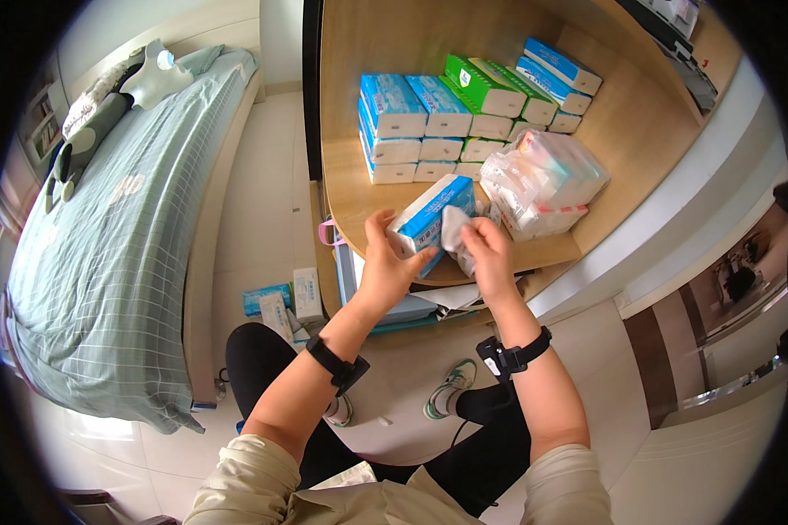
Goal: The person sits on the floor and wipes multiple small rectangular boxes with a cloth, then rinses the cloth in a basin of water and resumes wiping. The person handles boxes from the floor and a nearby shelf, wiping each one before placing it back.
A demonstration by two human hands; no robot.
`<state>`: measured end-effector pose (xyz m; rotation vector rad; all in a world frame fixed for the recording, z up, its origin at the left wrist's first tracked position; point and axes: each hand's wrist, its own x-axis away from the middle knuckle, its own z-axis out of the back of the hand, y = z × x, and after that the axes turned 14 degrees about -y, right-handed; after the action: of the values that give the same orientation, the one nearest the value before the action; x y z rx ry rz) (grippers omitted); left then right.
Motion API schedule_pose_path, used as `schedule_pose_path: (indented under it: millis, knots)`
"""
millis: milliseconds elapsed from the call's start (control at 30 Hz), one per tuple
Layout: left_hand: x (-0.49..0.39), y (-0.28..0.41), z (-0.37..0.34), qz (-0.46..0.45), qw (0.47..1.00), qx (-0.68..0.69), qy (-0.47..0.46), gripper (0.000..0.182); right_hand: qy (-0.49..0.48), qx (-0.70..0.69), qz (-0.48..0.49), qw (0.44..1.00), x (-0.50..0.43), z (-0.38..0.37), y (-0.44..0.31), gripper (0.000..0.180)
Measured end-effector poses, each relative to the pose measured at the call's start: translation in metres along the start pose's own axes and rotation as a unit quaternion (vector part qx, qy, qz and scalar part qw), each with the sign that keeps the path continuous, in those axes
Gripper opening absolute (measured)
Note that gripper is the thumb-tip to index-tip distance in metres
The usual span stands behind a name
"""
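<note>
My left hand grips one end of a blue and white tissue pack, which is tilted above the front edge of a wooden shelf. In my right hand is a crumpled whitish cloth, held against the pack's side. Behind them, blue tissue packs are stacked in rows on the shelf. Green tissue packs stand in the middle of the stack, with more blue packs to their right. A clear plastic bag of wrapped packs sits right of my hands.
Below the shelf, a lower compartment holds papers and a blue-grey box. Several tissue packs lie on the tiled floor near my left knee. A bed with plush toys stands at left; a white wall edge runs along the right.
</note>
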<state>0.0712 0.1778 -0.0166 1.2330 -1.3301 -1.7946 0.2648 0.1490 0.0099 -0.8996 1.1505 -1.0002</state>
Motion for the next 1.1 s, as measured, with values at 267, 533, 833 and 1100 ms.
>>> schedule_pose_path:
  millis: [267,533,833,1100]
  knots:
    - [0.007,-0.003,0.033,0.018,0.980,0.173,-0.092,0.078,0.109,-0.267,0.050,0.956,0.030,0.021,-0.012,0.028]
    - [0.003,-0.001,0.031,0.014,0.982,0.135,-0.128,0.074,0.071,0.177,0.119,0.975,-0.022,0.022,0.014,0.018]
    - [-0.002,-0.018,0.032,-0.038,0.989,0.093,-0.106,0.070,-0.019,0.278,0.235,0.931,-0.002,-0.074,-0.015,0.011]
    - [-0.006,-0.017,0.045,0.032,0.983,0.140,-0.116,0.050,0.073,0.437,0.240,0.864,-0.037,-0.022,-0.010,0.011]
